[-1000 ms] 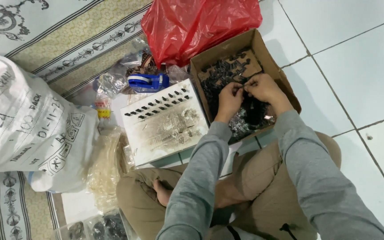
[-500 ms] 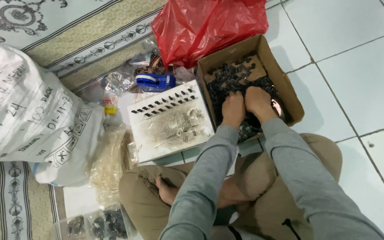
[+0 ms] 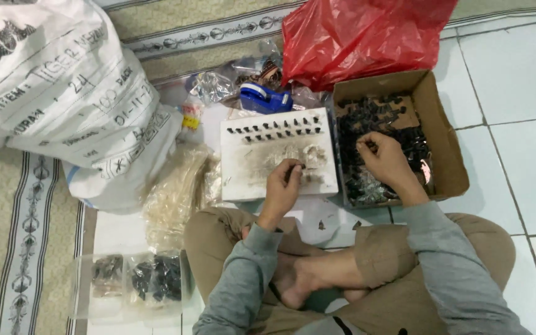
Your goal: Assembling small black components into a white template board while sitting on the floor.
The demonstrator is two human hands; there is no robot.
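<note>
I sit cross-legged on the floor. A white foam board (image 3: pixel 252 180) lies in front of me, with two rows of small black pieces (image 3: pixel 274 128) stuck in along its far edge. My left hand (image 3: pixel 283 186) rests on the board's near part, fingers pinched on a small black piece. To the right, a brown cardboard box (image 3: pixel 445 133) holds several loose small black parts (image 3: pixel 373 115). My right hand (image 3: pixel 387 162) is inside the box, fingers closed among the black parts.
A red plastic bag (image 3: pixel 367 34) lies behind the box. A blue tape dispenser (image 3: pixel 265 98) sits behind the board. A large white sack (image 3: pixel 63 99) is at the left. Clear plastic bags (image 3: pixel 175 192) and packets of dark parts (image 3: pixel 153 279) lie by my left knee.
Both hands were together in the box. My left hand has since moved left onto the foam board with a small black piece; the right stays in the box.
</note>
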